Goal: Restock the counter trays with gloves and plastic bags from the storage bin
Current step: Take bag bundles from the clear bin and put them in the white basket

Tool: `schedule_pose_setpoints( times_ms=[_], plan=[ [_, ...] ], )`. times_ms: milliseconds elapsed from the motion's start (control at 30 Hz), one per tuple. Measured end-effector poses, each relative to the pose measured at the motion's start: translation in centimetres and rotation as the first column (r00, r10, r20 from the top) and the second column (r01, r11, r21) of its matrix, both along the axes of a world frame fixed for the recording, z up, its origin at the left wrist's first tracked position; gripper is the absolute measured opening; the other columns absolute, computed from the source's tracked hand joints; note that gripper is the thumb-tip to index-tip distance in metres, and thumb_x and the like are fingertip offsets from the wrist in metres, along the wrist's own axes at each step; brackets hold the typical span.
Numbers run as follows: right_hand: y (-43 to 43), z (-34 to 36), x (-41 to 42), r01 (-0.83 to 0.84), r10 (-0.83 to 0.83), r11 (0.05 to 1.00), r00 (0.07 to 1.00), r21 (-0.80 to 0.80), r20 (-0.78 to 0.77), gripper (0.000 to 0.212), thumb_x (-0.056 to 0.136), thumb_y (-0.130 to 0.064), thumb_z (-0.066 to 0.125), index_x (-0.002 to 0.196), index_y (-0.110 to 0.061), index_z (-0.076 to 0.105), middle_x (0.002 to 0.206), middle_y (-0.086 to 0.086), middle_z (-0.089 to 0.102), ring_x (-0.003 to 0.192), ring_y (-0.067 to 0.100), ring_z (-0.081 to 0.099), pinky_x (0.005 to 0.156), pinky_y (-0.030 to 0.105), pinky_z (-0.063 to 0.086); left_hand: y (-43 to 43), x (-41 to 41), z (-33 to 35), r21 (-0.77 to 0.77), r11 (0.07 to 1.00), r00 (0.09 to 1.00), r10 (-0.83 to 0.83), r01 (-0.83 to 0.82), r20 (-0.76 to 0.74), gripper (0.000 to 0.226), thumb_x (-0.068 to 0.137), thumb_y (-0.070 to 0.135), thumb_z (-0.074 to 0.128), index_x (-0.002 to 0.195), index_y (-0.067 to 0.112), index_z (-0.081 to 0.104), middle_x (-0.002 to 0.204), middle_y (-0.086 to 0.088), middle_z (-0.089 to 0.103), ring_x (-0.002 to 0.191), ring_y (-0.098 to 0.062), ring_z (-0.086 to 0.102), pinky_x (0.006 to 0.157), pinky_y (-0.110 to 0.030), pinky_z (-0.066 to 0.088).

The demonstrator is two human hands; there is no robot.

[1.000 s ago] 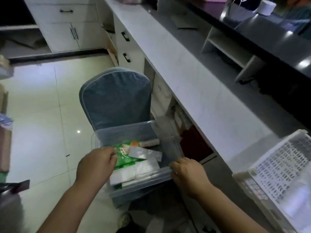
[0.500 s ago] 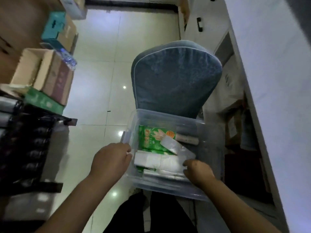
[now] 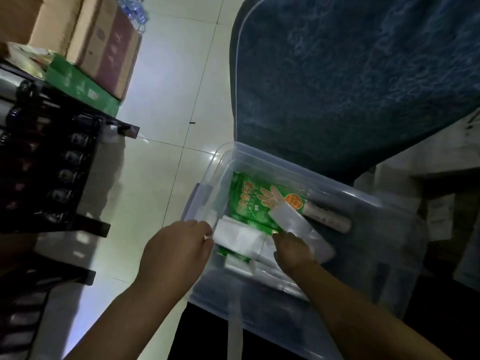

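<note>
bin (image 3: 337, 188): left hand (image 3: 179, 249) grips its rim
right hand (image 3: 294, 249): fingers curled on clear packets (image 3: 298, 224), hold unclear
tip: lift glove pack (image 3: 259, 201) flat

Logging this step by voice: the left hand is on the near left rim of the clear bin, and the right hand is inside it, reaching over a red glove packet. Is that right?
Not quite. The glove packet is green, not red, as the head view shows. The rest stands: the left hand is at the near left rim of the clear bin, and the right hand is inside it.
</note>
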State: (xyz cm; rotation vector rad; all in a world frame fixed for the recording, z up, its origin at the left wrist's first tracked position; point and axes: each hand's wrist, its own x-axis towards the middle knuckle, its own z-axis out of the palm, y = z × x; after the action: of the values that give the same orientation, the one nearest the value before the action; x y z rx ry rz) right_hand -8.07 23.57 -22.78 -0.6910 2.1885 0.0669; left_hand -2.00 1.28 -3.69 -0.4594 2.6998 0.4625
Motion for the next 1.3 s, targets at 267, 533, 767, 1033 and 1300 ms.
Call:
schedule_pose_setpoints(
  times_ms=[267, 533, 767, 1033, 1300],
  plan=[
    [-2.9, -3.7, 1.3, 0.125, -0.126, 0.992, 0.991, -0.029, -0.040, 0.046, 0.084, -0.039, 0.057, 0.122, -0.014, 0.049, 0.123, 0.010, 0.054, 0.114, 0.029, 0.048, 0.096, 0.038, 0.036, -1.2, 0.5, -3.1, 0.031, 0.999, 1.000, 0.007, -0.007, 0.002, 0.007, 0.078, 0.019, 0.067, 0.084, 0.022, 0.068, 0.073, 0.002, 0.069, 0.064, -0.022, 0.062, 0.051, -0.031, 0.047],
    [-3.0, -0.9, 1.3, 0.286, -0.269, 0.950, 0.953, -0.123, 0.141, 0.027, 0.088, -0.029, 0.054, 0.109, -0.015, 0.064, 0.117, 0.012, 0.060, 0.109, 0.030, 0.056, 0.085, 0.031, 0.044, -1.6, 1.8, -2.4, 0.091, 0.996, 1.000, 0.019, -0.020, 0.017, 0.008, 0.084, 0.025, 0.058, 0.088, 0.028, 0.065, 0.079, 0.007, 0.066, 0.072, -0.018, 0.059, 0.056, -0.030, 0.045],
    [-1.9, 7.9, 0.5, 0.563, -0.509, 0.729, 0.826, -0.389, 0.243, 0.008, 0.083, -0.015, 0.067, 0.078, -0.011, 0.063, 0.079, 0.007, 0.060, 0.077, 0.018, 0.054, 0.063, 0.029, 0.033, -0.9, 2.1, 0.1, 0.129, 0.987, 0.995, 0.097, -0.095, -0.003, 0.011, 0.083, 0.026, 0.057, 0.089, 0.025, 0.067, 0.082, 0.005, 0.068, 0.071, -0.018, 0.060, 0.060, -0.032, 0.051],
    [-3.3, 19.7, -0.4, 0.783, -0.543, 0.325, 0.613, -0.530, 0.574, 0.015, 0.086, -0.001, 0.063, 0.090, 0.013, 0.061, 0.079, 0.033, 0.057, 0.075, 0.019, 0.048, 0.068, 0.035, 0.038, 1.4, -1.3, 4.0, 0.749, 0.482, 0.847, 0.493, -0.455, 0.197, 0.040, 0.074, 0.028, 0.074, 0.108, 0.021, 0.055, 0.107, 0.000, 0.067, 0.094, -0.012, 0.064, 0.076, -0.023, 0.051],
    [-1.9, 16.7, -0.7, 0.782, -0.680, 0.321, 0.583, -0.535, 0.444, 0.026, 0.080, 0.000, 0.070, 0.105, -0.008, 0.065, 0.089, 0.005, 0.063, 0.084, 0.015, 0.060, 0.070, 0.017, 0.048, 0.8, -3.1, 4.8, 0.758, 0.508, 0.740, 0.671, -0.410, -0.049, 0.010, 0.077, 0.028, 0.071, 0.080, 0.023, 0.063, 0.081, 0.007, 0.069, 0.072, -0.007, 0.065, 0.056, -0.021, 0.048]
  ],
)
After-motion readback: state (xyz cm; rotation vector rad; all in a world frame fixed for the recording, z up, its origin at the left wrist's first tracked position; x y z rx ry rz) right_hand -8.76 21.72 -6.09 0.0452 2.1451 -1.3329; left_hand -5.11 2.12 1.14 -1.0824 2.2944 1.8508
